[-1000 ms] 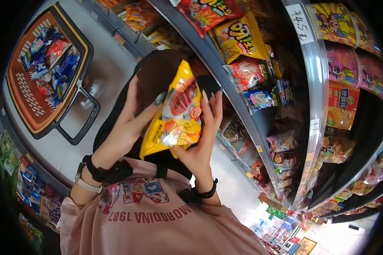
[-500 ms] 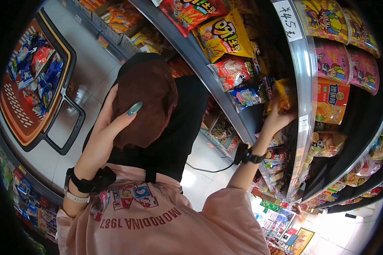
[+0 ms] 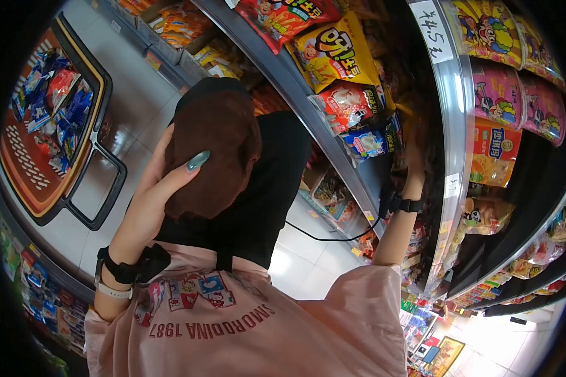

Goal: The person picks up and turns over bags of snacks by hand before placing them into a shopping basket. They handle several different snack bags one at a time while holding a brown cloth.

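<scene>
A dark brown cloth (image 3: 217,151) is gripped in my left hand (image 3: 163,179), thumb on top, above my knees. My right hand (image 3: 414,141) reaches deep into the shelf, in shadow beside a dim yellow packet; its fingers are hidden. Near it on the shelf lie a yellow snack bag (image 3: 335,55), a red-and-white bag (image 3: 346,107) and a blue bag (image 3: 366,143). A larger red bag (image 3: 283,19) rests above them.
An orange-brown basket (image 3: 28,169) with a black handle holds blue and red packets at the left. The shelf's front rail (image 3: 295,88) and a price-tagged rail (image 3: 449,100) flank my right arm. A black cable (image 3: 321,239) hangs below.
My right hand has moved deeper into the shelf, and its forearm has shifted right. The yellow packet at its fingers is now in shadow. My left hand keeps its hold on the cloth.
</scene>
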Tool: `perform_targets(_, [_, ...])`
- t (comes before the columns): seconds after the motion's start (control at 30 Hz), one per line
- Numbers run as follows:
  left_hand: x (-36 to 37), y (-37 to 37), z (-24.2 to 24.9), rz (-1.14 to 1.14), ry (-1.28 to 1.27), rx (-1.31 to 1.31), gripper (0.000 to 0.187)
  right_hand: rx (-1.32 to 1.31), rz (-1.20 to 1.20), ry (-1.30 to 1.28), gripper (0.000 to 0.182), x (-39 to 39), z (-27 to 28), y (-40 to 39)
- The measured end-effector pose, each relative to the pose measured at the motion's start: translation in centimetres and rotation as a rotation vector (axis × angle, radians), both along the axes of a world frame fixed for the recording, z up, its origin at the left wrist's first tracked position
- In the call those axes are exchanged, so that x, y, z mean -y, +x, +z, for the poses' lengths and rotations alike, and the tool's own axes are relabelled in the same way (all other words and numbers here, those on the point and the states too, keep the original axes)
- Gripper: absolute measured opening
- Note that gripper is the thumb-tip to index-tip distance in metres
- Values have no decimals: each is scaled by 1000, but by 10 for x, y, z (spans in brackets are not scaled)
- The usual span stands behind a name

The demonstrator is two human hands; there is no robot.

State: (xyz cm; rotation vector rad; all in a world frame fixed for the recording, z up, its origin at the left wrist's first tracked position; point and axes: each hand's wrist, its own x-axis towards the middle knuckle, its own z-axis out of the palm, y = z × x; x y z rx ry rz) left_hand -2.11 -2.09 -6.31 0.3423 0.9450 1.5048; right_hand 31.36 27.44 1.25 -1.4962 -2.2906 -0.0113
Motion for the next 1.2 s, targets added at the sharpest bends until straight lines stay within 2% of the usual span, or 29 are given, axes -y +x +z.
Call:
perform_targets(0.07, [0, 0, -2, -3, 5, 7, 57, 5, 2, 20, 51, -5, -1, 8])
perform_targets(0.13, [1, 0, -2, 1, 8, 12, 57, 418, 164, 217, 52, -21, -10, 39])
perform_targets(0.17, [2, 0, -1, 5, 7, 7, 57, 414, 168, 216, 52, -19, -11, 45])
perform_targets(0.23, [3, -1, 0, 8, 6, -5, 57, 615, -54, 267, 50, -8, -13, 58])
perform_targets(0.27, [2, -2, 1, 7, 22, 1, 57, 608, -54, 266, 50, 4, -12, 45])
perform_targets(0.33, [2, -3, 1, 10, 39, -7, 57, -363, -127, 104, 49, 30, -8, 3])
perform_targets(0.37, [2, -3, 1, 12, 37, -12, 58, -373, -128, 100, 49, 30, -12, 5])
perform_targets(0.43, [3, -3, -1, 12, 35, -24, 58, -293, 154, 282, 49, 25, -18, 12])
perform_targets(0.47, [4, -2, -3, 13, 27, -22, 59, -298, 150, 282, 49, 23, -17, 16])
perform_targets(0.53, [3, -1, -3, 15, 20, -18, 59, -24, -42, 358, 37, 14, -11, 24])
perform_targets(0.57, [3, 0, -2, 11, 24, -14, 59, -24, -42, 357, 37, 9, -10, 31])
perform_targets(0.63, [4, 2, 1, 9, 26, -10, 59, 194, 67, 504, 32, 1, -14, 43])
perform_targets(0.67, [4, 2, 2, 9, 26, -20, 59, 191, 67, 504, 32, -4, -17, 45])
perform_targets(0.73, [2, 3, 6, 10, 24, -34, 59, 1, 104, 320, 27, -10, -22, 48])
perform_targets(0.8, [1, 1, 14, 6, 29, -50, 60, 432, 135, 531, 37, -9, -21, 59])
perform_targets(0.83, [1, 1, 9, 6, 55, -33, 63, 780, -113, 770, 32, -20, -27, 76])
perform_targets(0.87, [2, -1, -13, 22, 9, -274, 66, 819, -497, 294, 33, 13, -7, 20])
perform_targets(0.9, [2, -2, -10, 5, 25, -220, 69, 111, -464, 119, 31, 13, -16, 48])
perform_targets(0.93, [4, -4, -2, 5, 0, -283, 69, -593, -438, -101, 29, 14, -34, 73])
perform_targets(0.97, [2, -4, -3, 15, 119, -208, 71, -620, -179, 40, 30, 45, -30, 33])
perform_targets(1.0, [0, -5, 1, 32, 234, -266, 73, -419, -43, 290, 33, 84, -21, -24])
perform_targets(1.07, [-4, -2, 3, 56, 394, -380, 75, -670, 276, 9, 50, 128, -39, -71])
perform_targets(1.13, [-6, 4, 9, 23, 478, -479, 72, -932, 327, -470, 69, 181, -61, -124])
perform_targets(1.17, [0, 3, 17, -73, 520, -500, 72, -1020, 529, -672, 77, 209, -67, -148])
perform_targets(1.2, [0, 3, 19, -173, 560, -511, 72, -1086, 626, -713, 79, 222, -85, -159])
